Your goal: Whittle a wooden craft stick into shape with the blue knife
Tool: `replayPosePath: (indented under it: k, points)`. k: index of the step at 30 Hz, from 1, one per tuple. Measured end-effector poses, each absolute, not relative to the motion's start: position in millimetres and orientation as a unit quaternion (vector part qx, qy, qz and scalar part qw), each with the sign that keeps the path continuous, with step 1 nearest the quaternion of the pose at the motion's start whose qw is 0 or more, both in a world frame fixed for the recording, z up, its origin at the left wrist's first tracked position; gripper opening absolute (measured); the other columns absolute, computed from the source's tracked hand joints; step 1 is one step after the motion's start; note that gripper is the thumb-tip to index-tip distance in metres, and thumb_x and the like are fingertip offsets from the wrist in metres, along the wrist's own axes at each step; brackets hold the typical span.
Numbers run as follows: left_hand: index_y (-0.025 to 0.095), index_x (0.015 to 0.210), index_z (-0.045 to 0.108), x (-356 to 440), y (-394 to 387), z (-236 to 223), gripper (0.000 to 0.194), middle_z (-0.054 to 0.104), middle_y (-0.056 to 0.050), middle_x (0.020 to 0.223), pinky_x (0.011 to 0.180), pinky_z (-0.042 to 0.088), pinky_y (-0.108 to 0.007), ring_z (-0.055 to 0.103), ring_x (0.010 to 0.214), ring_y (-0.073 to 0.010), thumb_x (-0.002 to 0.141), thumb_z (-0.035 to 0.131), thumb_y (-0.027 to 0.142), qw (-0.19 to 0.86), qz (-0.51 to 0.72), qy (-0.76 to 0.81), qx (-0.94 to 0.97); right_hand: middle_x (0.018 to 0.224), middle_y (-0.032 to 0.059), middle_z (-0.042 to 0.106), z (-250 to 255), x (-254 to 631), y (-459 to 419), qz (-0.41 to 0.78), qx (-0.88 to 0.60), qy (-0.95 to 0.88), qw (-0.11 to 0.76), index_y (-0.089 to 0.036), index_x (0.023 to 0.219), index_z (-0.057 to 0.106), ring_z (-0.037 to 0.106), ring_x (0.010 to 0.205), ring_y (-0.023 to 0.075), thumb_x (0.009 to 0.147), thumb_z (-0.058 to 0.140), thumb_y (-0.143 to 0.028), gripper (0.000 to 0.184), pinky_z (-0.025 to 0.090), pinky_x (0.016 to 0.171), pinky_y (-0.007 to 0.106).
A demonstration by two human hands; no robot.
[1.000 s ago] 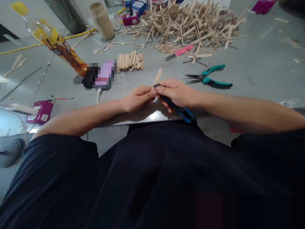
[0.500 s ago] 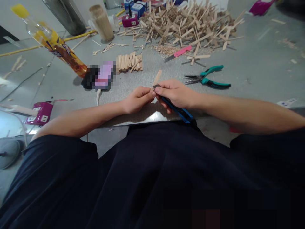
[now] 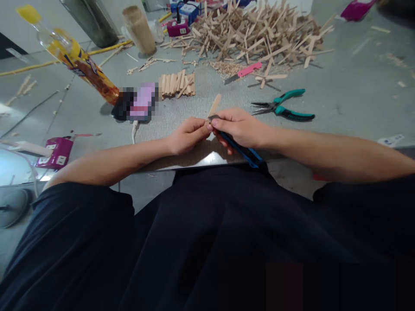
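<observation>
Wooden stick (image 3: 215, 103) sits pinched in my left hand (image 3: 189, 135) over desk (image 3: 175, 110); right hand (image 3: 240, 126) clasps blue cutter (image 3: 254, 159), blade close by. Stick looks light, stiff, splittable; best gripped across flat faces.

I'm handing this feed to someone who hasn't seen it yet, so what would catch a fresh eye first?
Probably the big heap of wooden sticks at the far side of the table. Next, the yellow-capped bottle at the upper left and the teal-handled pliers lying open to the right. Nearer, the left hand and right hand meet over a single stick, the right one holding a blue cutter.
</observation>
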State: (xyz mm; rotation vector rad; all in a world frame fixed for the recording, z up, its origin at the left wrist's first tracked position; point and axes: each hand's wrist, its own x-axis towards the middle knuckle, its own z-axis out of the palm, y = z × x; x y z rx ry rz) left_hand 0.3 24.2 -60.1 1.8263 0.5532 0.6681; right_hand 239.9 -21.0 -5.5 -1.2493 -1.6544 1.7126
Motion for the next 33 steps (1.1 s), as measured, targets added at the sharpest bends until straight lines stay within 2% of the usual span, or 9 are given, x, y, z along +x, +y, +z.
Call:
replayPosePath:
  k: [7,15,22,27,33]
  points:
    - [0.028,0.078,0.056,-1.0,20.9,-62.0,0.087,0.043,0.004,0.063,0.055,0.028,-0.035,0.034,0.057,-0.0144,0.117,0.072,0.104,0.5,0.283,0.23,0.785,0.069,-0.0013,0.063,1.0,237.3,-24.7,0.614,-0.461,-0.609,0.2,-0.026,0.099,0.06,0.06,0.051,0.0141,0.136,0.056,-0.035,0.039,0.054,0.053,0.028]
    - [0.028,0.076,0.055,-1.3,22.0,-60.8,0.09,0.042,0.004,0.063,0.054,0.027,-0.037,0.034,0.058,-0.0144,0.113,0.073,0.107,0.508,0.283,0.236,0.778,0.072,-0.0016,0.065,4.4,236.3,-24.5,0.605,-0.461,-0.618,0.198,-0.025,0.099,0.06,0.062,0.052,0.0137,0.136,0.057,-0.033,0.038,0.053,0.054,0.029]
    - [0.026,0.075,0.06,-2.6,20.4,-56.9,0.089,0.047,0.003,0.061,0.053,0.029,-0.035,0.039,0.057,-0.0141,0.115,0.075,0.104,0.503,0.294,0.219,0.782,0.068,-0.0019,0.063,2.5,236.3,-23.6,0.604,-0.454,-0.622,0.206,-0.026,0.099,0.062,0.061,0.049,0.0153,0.134,0.062,-0.034,0.037,0.052,0.052,0.03]
    - [0.027,0.076,0.059,-2.7,19.3,-60.8,0.091,0.049,0.002,0.061,0.052,0.03,-0.035,0.041,0.055,-0.0145,0.113,0.074,0.109,0.515,0.292,0.219,0.776,0.07,-0.0015,0.066,1.0,238.9,-23.9,0.599,-0.441,-0.635,0.208,-0.026,0.098,0.063,0.064,0.051,0.0153,0.133,0.068,-0.039,0.037,0.054,0.053,0.029]
    - [0.027,0.077,0.059,-4.6,21.4,-62.9,0.091,0.051,0.001,0.06,0.049,0.03,-0.034,0.044,0.053,-0.0145,0.111,0.073,0.111,0.525,0.27,0.223,0.776,0.069,-0.0018,0.066,1.4,239.3,-23.8,0.589,-0.442,-0.646,0.201,-0.025,0.099,0.065,0.066,0.052,0.0151,0.133,0.066,-0.034,0.035,0.054,0.053,0.029]
